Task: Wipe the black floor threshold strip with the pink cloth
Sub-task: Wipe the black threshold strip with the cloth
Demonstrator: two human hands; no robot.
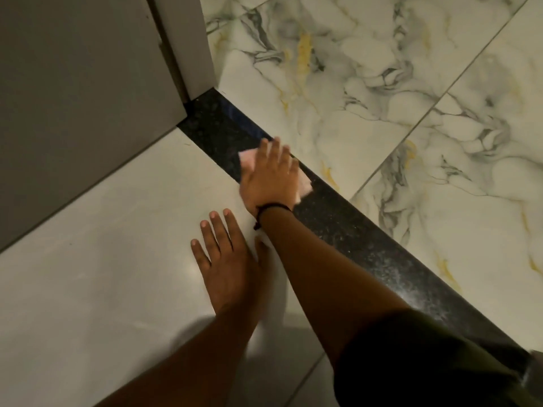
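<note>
Two hands: the left hand [224, 259] and the right hand [269, 179]. One pink cloth [304, 183]. One black strip [346, 227]. One wrist band [271, 210] (on the right wrist). One grey door [82, 98]. Two floor finishes: plain tile [102, 259] and marbled tile [382, 83].

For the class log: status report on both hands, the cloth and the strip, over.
Right hand flat, pressing pink cloth on black strip. Left hand open, braced on plain tile. Nothing blocking strip.
</note>
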